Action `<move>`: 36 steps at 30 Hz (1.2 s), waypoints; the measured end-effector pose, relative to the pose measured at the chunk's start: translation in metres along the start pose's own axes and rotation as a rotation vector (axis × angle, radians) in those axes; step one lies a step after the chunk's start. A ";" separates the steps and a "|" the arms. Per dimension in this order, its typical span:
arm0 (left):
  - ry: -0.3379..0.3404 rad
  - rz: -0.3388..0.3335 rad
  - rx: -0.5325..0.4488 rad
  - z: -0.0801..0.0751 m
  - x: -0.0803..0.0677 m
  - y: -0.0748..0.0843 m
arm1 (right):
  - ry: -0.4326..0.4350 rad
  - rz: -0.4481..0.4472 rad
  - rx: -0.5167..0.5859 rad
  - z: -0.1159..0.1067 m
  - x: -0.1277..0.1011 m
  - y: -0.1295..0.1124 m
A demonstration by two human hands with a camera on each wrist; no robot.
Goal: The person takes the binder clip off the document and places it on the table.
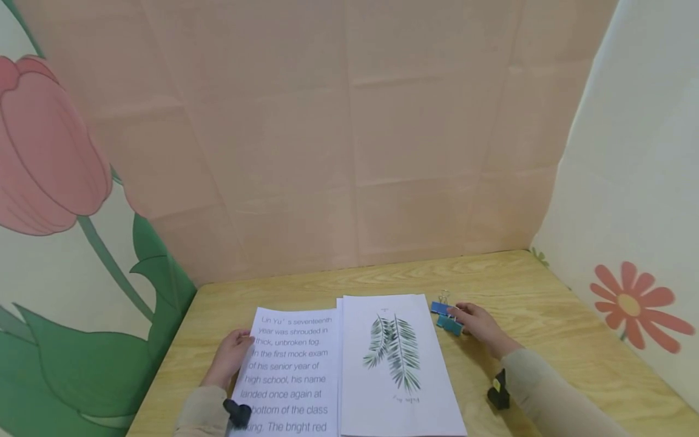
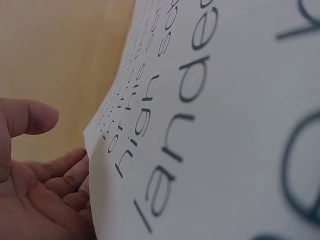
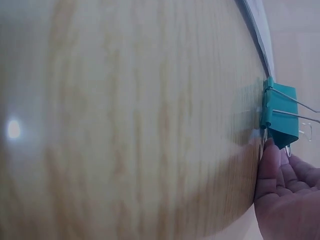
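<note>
A sheet printed with large black text lies at the left, and my left hand is at its left edge. In the left wrist view the fingers reach behind the raised paper edge, while the thumb stands apart from the page. My right hand pinches a teal binder clip by its lower end, thumb and fingertips around a wire handle. Just beyond it sits a blue binder clip with its wire handles up. A white sheet with a green palm-leaf print lies between the hands.
Everything lies on a wood-grain table. A pinkish sheet hangs behind it. Walls with painted flowers stand at the left and right. Another white page edge shows beneath the leaf print. A black wrist device sits at the right cuff.
</note>
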State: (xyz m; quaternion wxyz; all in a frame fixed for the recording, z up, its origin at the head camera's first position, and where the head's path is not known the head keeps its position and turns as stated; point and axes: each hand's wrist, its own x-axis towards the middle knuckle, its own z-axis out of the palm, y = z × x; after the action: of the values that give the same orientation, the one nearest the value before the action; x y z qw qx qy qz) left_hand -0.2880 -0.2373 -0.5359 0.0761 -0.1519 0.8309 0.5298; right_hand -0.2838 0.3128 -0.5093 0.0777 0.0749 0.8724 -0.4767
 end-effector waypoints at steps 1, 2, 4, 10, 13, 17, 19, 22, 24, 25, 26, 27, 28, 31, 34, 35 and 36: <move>0.001 -0.006 0.004 0.000 0.000 0.000 | -0.002 0.001 0.001 0.000 0.000 0.000; 0.000 -0.007 0.006 0.000 0.000 0.000 | -0.005 0.001 0.001 0.000 0.000 0.000; 0.002 -0.014 0.008 -0.001 0.000 0.000 | -0.006 0.000 0.005 0.001 0.000 0.001; 0.004 -0.003 -0.001 -0.003 -0.004 0.002 | 0.000 -0.006 0.020 0.001 0.002 0.003; 0.011 -0.003 0.000 -0.004 -0.006 0.003 | 0.024 -0.009 0.055 0.000 0.003 0.004; 0.019 -0.011 0.008 -0.005 -0.006 0.005 | 0.057 -0.010 0.092 0.000 0.003 0.004; 0.018 -0.013 0.004 -0.004 -0.006 0.005 | 0.064 -0.004 0.096 -0.001 0.002 0.004; 0.021 -0.019 -0.005 -0.004 -0.005 0.004 | 0.059 -0.004 0.089 -0.002 0.002 0.004; 0.027 -0.025 -0.009 -0.003 -0.005 0.003 | 0.057 -0.001 0.086 -0.002 0.002 0.003; 0.029 -0.027 -0.011 -0.003 -0.005 0.003 | 0.055 -0.004 0.081 -0.002 0.002 0.004; 0.031 -0.029 -0.012 -0.003 -0.005 0.002 | 0.053 -0.004 0.078 -0.002 0.002 0.004; 0.034 -0.029 -0.012 -0.002 -0.005 0.002 | 0.051 -0.006 0.076 -0.002 0.002 0.003; 0.035 -0.028 -0.013 -0.002 -0.006 0.002 | 0.052 -0.004 0.075 -0.002 0.001 0.003; 0.041 -0.024 -0.016 -0.001 -0.006 0.003 | 0.050 -0.005 0.071 -0.003 0.001 0.001; 0.050 -0.023 -0.018 0.000 -0.007 0.004 | 0.052 -0.006 0.069 -0.004 0.000 0.001; 0.053 -0.023 -0.019 0.000 -0.007 0.004 | 0.054 -0.009 0.067 -0.004 0.000 0.001; 0.053 -0.022 -0.022 -0.001 -0.007 0.004 | 0.057 -0.009 0.066 -0.005 0.001 0.002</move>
State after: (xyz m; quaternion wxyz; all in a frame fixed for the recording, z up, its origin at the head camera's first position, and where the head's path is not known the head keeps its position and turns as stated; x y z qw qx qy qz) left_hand -0.2824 -0.2349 -0.5299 0.0584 -0.1759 0.8249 0.5340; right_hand -0.2844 0.3177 -0.5084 0.0483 0.0870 0.8585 -0.5031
